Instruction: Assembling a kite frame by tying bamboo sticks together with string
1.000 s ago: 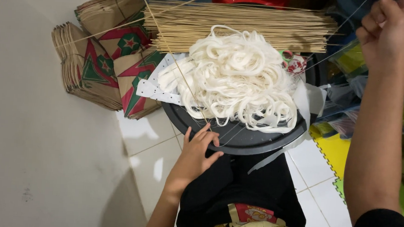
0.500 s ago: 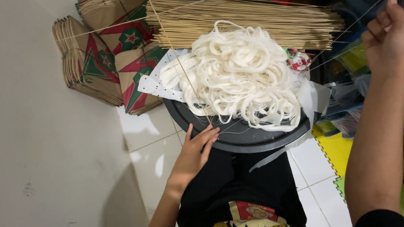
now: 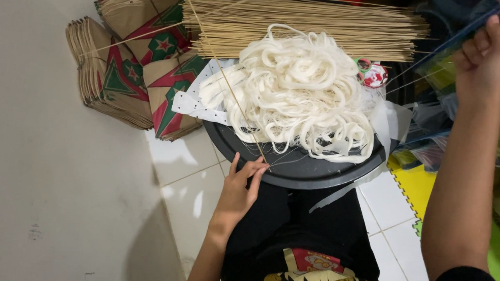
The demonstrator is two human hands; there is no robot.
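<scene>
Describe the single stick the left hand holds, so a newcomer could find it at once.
Start at the round dark tray heaped with white strips. The stick starts at the left hand by the tray's near rim and slants up-left across the heap. Unlike the bundle of sticks lying flat behind, it is alone and diagonal.

The left hand (image 3: 239, 188) has slid down the thin stick (image 3: 225, 77) to pinch its lower end.

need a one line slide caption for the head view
Left hand pinches a thin bamboo stick over a dark tray of white strips; right hand raised.
</scene>
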